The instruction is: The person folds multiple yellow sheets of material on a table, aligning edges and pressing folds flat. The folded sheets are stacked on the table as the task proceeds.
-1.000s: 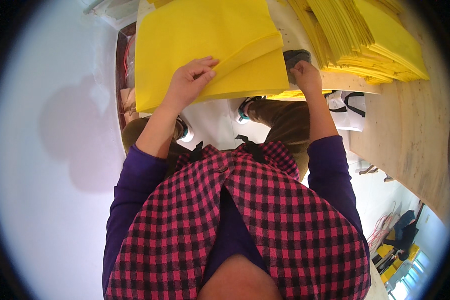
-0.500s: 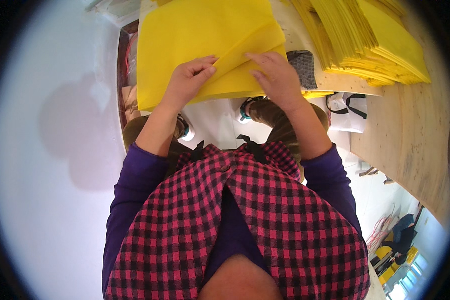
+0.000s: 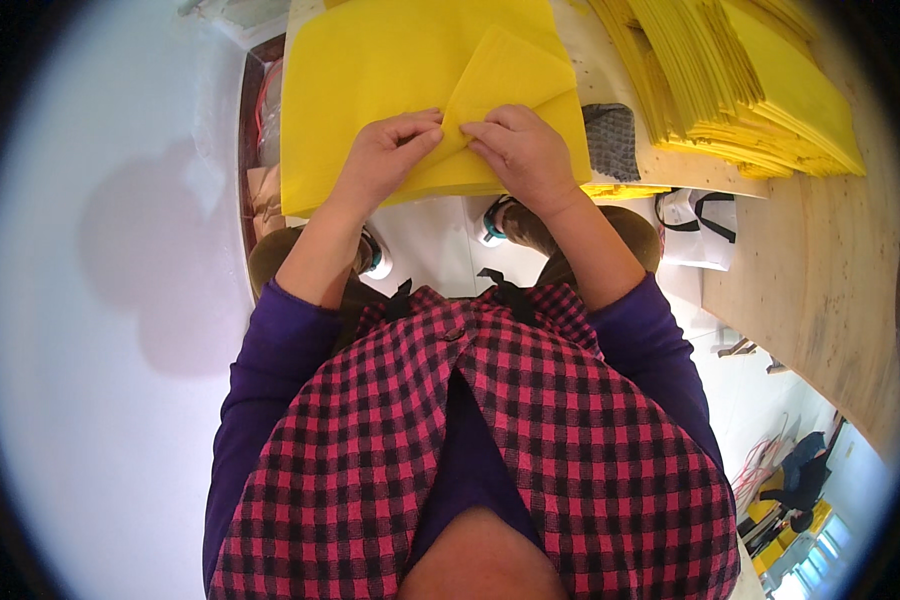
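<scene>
A stack of large yellow fabric-like sheets (image 3: pixel 360 65) lies in front of me. Its top sheet is partly turned over, making a pointed folded flap (image 3: pixel 507 75) on the right side. My left hand (image 3: pixel 385 160) pinches at the fold's left edge with thumb and fingers together. Close beside it, my right hand (image 3: pixel 525 155) has its fingertips drawn together on the lower part of the flap. The exact grip of both hands on the thin sheet is partly covered by the fingers.
A grey textured cloth (image 3: pixel 610 140) lies right of the stack. Beyond it, piles of folded yellow sheets (image 3: pixel 705 75) rest on a wooden table (image 3: pixel 795 250). A white bag with black handles (image 3: pixel 695 225) stands below. To the left is a pale wall (image 3: pixel 100 260); another person (image 3: pixel 805 480) is far right.
My right hand has moved left, closer to my left hand, and its fingers have closed. The turned-over flap now stands out as a pointed fold.
</scene>
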Demonstrator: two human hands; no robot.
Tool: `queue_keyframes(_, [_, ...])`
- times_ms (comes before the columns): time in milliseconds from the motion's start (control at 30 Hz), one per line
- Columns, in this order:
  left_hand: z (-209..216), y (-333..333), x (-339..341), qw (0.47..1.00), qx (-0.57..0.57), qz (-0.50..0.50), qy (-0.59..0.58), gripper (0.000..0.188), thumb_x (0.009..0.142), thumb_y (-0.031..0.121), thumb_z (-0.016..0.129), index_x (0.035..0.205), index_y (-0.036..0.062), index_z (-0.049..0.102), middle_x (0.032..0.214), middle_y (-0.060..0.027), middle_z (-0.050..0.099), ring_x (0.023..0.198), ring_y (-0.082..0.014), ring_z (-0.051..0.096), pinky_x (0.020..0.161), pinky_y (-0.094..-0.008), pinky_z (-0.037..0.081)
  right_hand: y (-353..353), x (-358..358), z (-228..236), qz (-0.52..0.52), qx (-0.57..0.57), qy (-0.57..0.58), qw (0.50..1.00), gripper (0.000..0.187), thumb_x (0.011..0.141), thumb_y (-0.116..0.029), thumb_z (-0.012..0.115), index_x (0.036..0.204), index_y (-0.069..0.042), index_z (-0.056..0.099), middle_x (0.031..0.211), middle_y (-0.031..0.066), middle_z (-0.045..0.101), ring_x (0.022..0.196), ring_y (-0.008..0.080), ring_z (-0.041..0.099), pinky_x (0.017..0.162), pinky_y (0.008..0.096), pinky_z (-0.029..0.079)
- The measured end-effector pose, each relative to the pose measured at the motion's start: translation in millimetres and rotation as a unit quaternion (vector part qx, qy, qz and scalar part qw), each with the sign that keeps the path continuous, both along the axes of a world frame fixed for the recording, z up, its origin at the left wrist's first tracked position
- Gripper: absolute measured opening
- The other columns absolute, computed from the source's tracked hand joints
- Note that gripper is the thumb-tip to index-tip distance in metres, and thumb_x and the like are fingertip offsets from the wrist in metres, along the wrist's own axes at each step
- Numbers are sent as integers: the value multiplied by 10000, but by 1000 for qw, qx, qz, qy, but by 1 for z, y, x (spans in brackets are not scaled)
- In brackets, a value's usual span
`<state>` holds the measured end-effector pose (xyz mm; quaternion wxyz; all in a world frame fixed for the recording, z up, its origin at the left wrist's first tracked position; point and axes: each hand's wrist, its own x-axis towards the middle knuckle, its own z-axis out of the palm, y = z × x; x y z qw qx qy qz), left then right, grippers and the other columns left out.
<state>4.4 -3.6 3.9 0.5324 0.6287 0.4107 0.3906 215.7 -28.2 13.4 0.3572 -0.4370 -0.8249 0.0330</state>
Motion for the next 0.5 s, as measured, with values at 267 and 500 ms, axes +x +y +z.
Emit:
queue_keyframes(267, [0,1,7,999,-38,26,-13,200,872,135,654,968,-37,689,1070,-151,675,1083,-198,598,928,-279,432,2,0,-1,11,37,-17,999,113,751,-136,613,861,-132,640,797,24,570,790,234,591,634,353,499])
queue_keyframes(500, [-2,1,7,998,-52,34,-10,196,894,82,640,1026,-57,677,1112,-138,656,1075,-168,573,942,-264,426,-3,1,0,16,42,-4,999,89,746,-138,629,831,-111,626,797,34,571,774,246,589,623,368,493])
